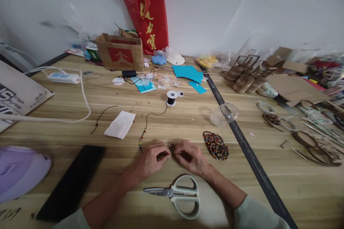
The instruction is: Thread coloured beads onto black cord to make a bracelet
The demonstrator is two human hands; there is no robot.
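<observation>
Bead strand (142, 139): on the bench (113, 166), nearer the wearer than the spool (172, 94) and left of it. Cord (156, 114) runs from the spool to the strand, whose near end passes out of sight at the left hand (153, 158).

Left hand: thumb and forefinger tips drawn together; I cannot tell from here whether cord or a bead sits between them. Right hand (191, 156): likewise pinched, tips just beside the left's; contents too small for me to make out. Dark loose beads (172, 147) show between the two hands, on the near side of the spool.

Step in hand, my judgement: threading beads onto the cord. Next move, as I read it, calls for a steady cord tip, one bead lined up by its hole, then a push along toward the strand.

Around, relative to the spool: bead coil (216, 146) nearer and right; scissors (178, 195) much nearer, untouched; white packet (120, 125) nearer and left; blue card (188, 73) beyond, right.
</observation>
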